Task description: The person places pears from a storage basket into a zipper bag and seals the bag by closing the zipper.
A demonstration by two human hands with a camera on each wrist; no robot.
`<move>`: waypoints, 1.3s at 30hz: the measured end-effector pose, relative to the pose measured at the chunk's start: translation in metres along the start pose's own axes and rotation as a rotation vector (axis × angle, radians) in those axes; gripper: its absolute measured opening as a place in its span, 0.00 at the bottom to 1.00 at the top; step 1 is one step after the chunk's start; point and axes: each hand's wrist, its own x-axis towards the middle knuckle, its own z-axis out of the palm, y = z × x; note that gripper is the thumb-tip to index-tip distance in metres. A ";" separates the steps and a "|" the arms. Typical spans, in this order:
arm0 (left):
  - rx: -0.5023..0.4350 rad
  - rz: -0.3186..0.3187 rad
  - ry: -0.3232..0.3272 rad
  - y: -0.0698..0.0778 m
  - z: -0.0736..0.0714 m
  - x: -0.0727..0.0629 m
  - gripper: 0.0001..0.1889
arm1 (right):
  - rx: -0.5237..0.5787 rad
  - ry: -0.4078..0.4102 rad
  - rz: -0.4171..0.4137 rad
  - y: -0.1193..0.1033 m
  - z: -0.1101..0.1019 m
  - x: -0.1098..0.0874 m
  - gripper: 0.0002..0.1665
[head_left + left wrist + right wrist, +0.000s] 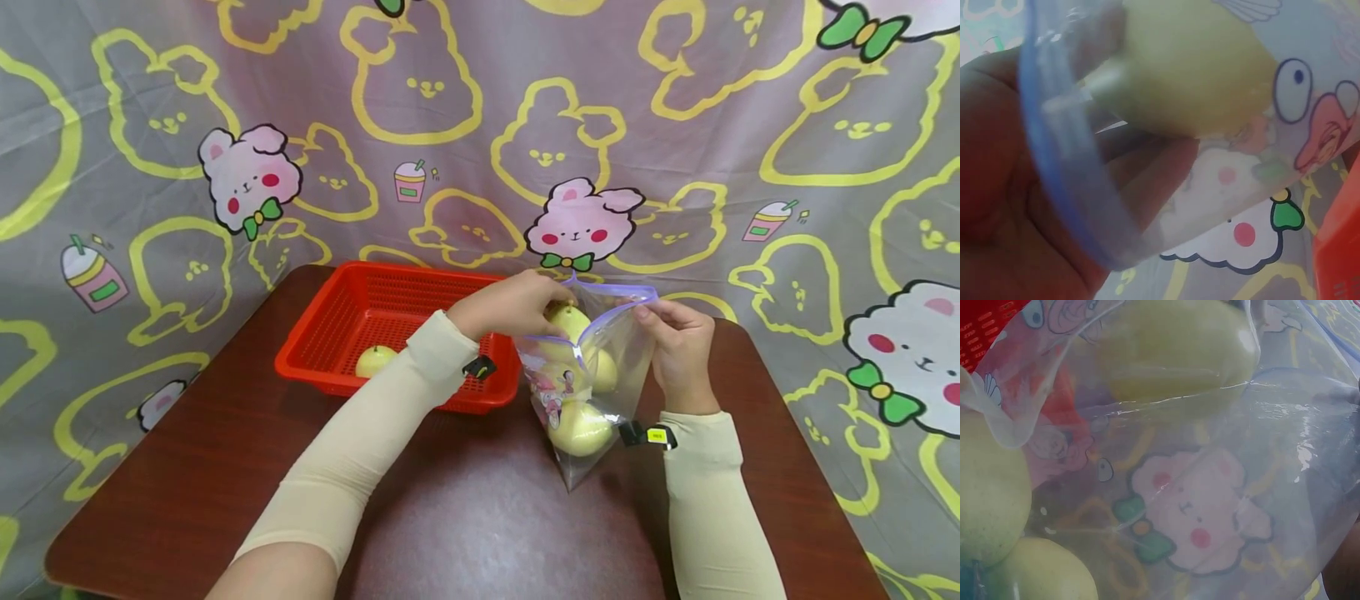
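My left hand (519, 302) reaches into the mouth of a clear zip bag (633, 350) with a purple seal and cartoon print. Inside that mouth it grips a pale yellow pear (567, 325); in the left wrist view, fingers lie around this pear (1191, 69) behind the bag's film. My right hand (684, 350) pinches the bag's right rim between thumb and fingers, holding the mouth apart. Lower in the bag lie more pears, one at the bottom (581, 428) and another above it (602, 372). The right wrist view shows pears (1041, 572) through the film.
A red plastic basket (330, 379) with perforated walls stands left of the bag, one pear (375, 361) visible in it. Both lie over a brown table (210, 467) with rounded corners. A patterned cloth (465, 83) hangs behind and along the sides.
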 end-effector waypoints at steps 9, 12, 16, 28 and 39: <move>-0.024 -0.018 -0.092 0.002 0.011 0.007 0.14 | -0.045 -0.001 0.011 -0.001 -0.001 -0.001 0.06; -0.025 -0.018 -0.135 0.005 0.013 0.009 0.15 | -0.041 -0.008 0.009 0.000 -0.001 -0.001 0.06; -0.015 -0.020 -0.206 0.007 0.016 0.013 0.13 | -0.004 -0.023 0.002 0.000 -0.001 -0.001 0.04; 0.132 0.013 -0.257 0.011 0.030 0.025 0.16 | 0.009 -0.042 -0.006 0.001 -0.001 -0.001 0.03; 0.071 0.027 -0.384 0.016 0.029 0.023 0.12 | 0.035 -0.035 0.008 0.000 0.001 -0.002 0.02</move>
